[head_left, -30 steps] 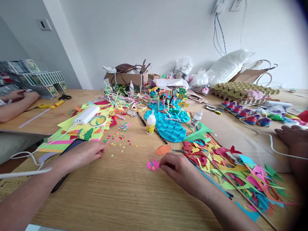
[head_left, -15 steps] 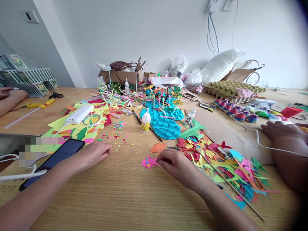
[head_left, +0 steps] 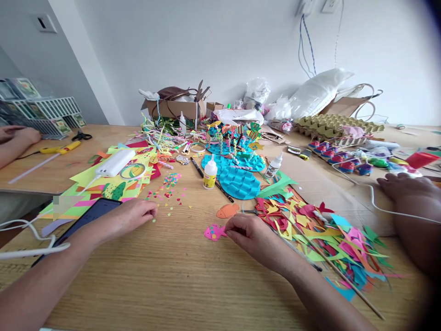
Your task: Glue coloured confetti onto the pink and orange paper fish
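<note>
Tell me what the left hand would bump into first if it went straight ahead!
Probably the paper bits just past the left hand. If it's high enough, it might pass over them; then the glue bottle looks next, though depth is unclear.

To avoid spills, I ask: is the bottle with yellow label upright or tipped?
Upright: the yellow-labelled bottle stands base-down on the table, its nozzle pointing up.
</note>
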A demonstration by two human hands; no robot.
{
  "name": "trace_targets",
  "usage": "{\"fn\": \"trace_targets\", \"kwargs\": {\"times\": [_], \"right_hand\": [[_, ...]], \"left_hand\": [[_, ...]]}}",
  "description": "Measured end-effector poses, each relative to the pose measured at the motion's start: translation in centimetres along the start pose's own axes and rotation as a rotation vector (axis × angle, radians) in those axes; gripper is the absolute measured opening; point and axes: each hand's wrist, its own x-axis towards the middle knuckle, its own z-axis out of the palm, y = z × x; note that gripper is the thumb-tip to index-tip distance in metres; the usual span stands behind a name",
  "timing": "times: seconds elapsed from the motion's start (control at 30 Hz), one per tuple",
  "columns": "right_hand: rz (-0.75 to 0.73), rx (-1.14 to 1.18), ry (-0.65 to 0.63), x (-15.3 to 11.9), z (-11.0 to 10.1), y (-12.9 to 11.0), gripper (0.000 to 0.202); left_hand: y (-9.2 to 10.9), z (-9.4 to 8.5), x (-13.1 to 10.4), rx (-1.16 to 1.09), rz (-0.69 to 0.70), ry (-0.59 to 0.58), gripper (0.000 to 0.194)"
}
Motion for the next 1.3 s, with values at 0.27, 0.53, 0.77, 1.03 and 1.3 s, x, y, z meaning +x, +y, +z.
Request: {"fn": "trace_targets", "kwargs": {"times": [0.27,0.53,0.77,1.03,1.3], "right_hand": [[-0.010,-0.001,-0.012,0.0,0.1,0.0,0.018],[-0.011,0.003,-0.022,0.0,0.1,0.1,0.019],[-0.013,0.015,-0.027,-0.1,0.2,0.2,0.019],[0.002,0.076,-0.026,0.2,0.4,-0.3,0.017],[0.031,0.179,0.005,2.3,1.0,-2.0,0.013]], "left_hand": [[1.6,0.1,-0.2,0.047,-0.044,0.009,0.011],[2.2,-0.2,-0.3,0.069,-0.033,-0.011,0.013],[1.7,-0.1,-0.3,0.014,-0.003,0.020,0.012],[4.5,0.2,0.4,-0.594,0.004,0.048,0.014],[10.1,1.0,2.2,-1.012,0.051,0.206,0.016]]}}
